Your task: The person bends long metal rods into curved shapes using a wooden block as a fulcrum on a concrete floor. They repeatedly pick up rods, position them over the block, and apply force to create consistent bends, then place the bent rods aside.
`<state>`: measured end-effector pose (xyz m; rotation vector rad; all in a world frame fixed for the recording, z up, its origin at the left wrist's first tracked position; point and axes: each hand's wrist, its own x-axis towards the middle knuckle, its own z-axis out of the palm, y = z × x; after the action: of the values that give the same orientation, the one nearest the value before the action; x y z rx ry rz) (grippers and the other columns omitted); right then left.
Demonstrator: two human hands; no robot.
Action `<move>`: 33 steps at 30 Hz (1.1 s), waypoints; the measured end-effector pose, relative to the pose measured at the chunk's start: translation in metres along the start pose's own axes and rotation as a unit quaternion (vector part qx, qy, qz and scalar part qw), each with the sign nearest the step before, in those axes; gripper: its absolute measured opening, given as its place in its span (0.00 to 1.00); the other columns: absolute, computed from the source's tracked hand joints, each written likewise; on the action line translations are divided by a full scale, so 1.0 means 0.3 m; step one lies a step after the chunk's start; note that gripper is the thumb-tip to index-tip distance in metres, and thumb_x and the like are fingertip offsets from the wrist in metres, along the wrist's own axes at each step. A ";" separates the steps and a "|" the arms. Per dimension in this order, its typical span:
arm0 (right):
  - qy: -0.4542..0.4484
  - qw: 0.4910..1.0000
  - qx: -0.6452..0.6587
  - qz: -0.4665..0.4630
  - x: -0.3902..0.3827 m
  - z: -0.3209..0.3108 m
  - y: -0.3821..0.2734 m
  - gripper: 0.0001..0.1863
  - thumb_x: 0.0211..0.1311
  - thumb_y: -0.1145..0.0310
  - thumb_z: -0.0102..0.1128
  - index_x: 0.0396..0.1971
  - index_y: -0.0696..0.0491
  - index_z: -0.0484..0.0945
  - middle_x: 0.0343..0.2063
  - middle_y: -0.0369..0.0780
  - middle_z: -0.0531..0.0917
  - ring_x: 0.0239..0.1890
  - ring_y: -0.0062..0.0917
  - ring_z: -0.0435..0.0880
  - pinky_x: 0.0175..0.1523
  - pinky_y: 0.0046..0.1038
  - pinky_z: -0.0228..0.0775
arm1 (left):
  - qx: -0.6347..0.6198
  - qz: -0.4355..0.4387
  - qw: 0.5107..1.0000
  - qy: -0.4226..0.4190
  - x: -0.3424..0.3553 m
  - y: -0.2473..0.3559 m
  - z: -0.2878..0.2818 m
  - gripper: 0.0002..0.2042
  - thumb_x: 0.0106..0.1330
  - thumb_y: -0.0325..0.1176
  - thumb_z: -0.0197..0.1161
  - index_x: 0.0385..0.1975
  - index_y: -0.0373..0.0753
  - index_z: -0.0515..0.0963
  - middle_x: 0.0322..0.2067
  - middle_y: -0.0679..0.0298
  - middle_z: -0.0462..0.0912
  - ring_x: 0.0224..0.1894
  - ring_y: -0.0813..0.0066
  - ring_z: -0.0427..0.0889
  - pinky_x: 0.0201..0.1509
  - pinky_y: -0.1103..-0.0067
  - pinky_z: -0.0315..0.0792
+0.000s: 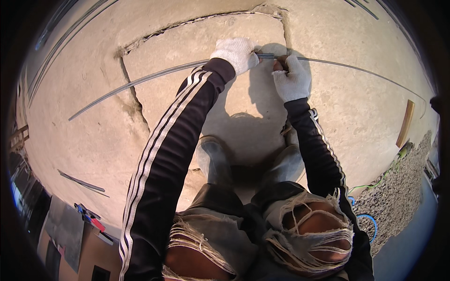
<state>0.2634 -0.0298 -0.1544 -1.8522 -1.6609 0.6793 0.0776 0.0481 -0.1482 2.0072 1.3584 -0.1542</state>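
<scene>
My left hand (236, 54), in a white knit glove with bare fingertips, is closed round a bundle of long thin grey rods (140, 80). The bundle runs out to the left, and its short end pokes out between my hands. Just to the right, my right hand (292, 80), gloved the same way, has its thumb and fingers pinched on a single thin grey rod (358, 69). That rod stretches right and bends round at its far end. Fingers hide where the rods meet, so I cannot tell whether they touch.
Beneath is a concrete floor (187, 103) with a cracked rectangular outline. More rods (65, 44) lie at the far left, and short ones (82, 182) nearer. A wooden strip (405, 124), a gravel heap (398, 196) and a blue hose (372, 225) are on the right.
</scene>
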 end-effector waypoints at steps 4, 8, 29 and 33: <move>0.017 1.000 0.009 0.011 0.008 0.010 -0.001 0.05 0.59 0.69 0.66 0.33 0.52 0.81 0.28 0.44 0.84 0.34 0.41 0.86 0.39 0.36 0.77 | 0.000 -0.002 1.000 0.000 0.001 0.001 -0.002 0.16 0.67 0.49 0.61 0.48 0.52 0.85 0.43 0.58 0.88 0.48 0.54 0.86 0.53 0.61 0.78; 0.010 1.000 -0.004 -0.007 0.020 0.010 -0.004 0.04 0.60 0.69 0.65 0.33 0.52 0.81 0.29 0.44 0.84 0.35 0.42 0.86 0.39 0.37 0.77 | 0.011 -0.004 1.000 -0.006 0.001 0.005 -0.002 0.16 0.67 0.49 0.60 0.49 0.52 0.85 0.43 0.58 0.88 0.48 0.54 0.86 0.53 0.61 0.78; -0.037 0.999 -0.030 -0.005 0.031 -0.007 0.006 0.05 0.59 0.68 0.66 0.33 0.51 0.81 0.29 0.43 0.84 0.35 0.40 0.86 0.39 0.36 0.78 | -0.013 0.002 1.000 0.008 0.008 -0.015 0.016 0.15 0.64 0.49 0.63 0.47 0.56 0.87 0.41 0.59 0.89 0.47 0.55 0.87 0.53 0.58 0.76; -0.020 1.000 0.006 0.015 0.027 0.002 0.003 0.05 0.58 0.69 0.65 0.33 0.51 0.81 0.30 0.43 0.85 0.36 0.40 0.87 0.39 0.36 0.78 | -0.006 0.010 1.000 0.027 0.008 -0.019 0.025 0.15 0.64 0.49 0.63 0.46 0.56 0.87 0.40 0.59 0.89 0.47 0.54 0.87 0.52 0.58 0.75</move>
<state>0.2646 -0.0218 -0.1554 -1.8705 -1.6529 0.7423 0.0758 0.0468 -0.1576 2.0282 1.3694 -0.0835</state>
